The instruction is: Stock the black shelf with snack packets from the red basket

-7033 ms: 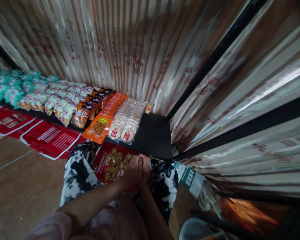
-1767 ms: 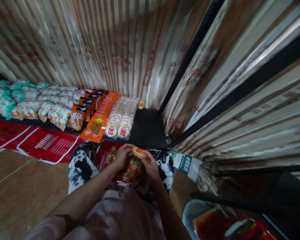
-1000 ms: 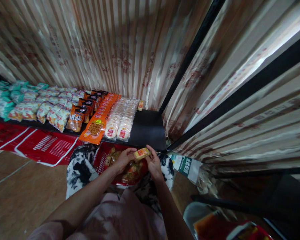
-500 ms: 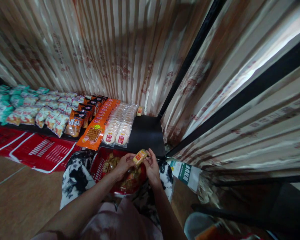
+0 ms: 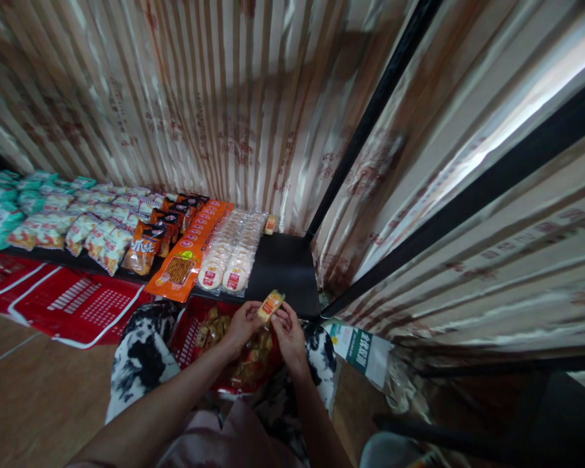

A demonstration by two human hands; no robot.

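- The left hand [image 5: 241, 323] and the right hand [image 5: 285, 328] are meeting over a red basket [image 5: 189, 328] that is sitting on the person's lap.
- Both hands are pinching a small yellow snack pack [image 5: 270, 305] between their fingertips, the left gripping its lower left edge and the right closing on its lower right end.
- The snack pack is tilting up and to the right, hovering just above the front edge of a black shelf [image 5: 285, 273].
- More small packs [image 5: 209, 328] are lying loose in the basket under the hands.
- On the shelf, rows of goods are lying side by side: round rice crackers [image 5: 231, 250], a long orange bag [image 5: 188, 253], dark orange bags [image 5: 149, 237] and green bags [image 5: 10, 201] further left.
- A single small pack [image 5: 270, 224] is sitting at the back of the shelf against the striped curtain [image 5: 214, 97].
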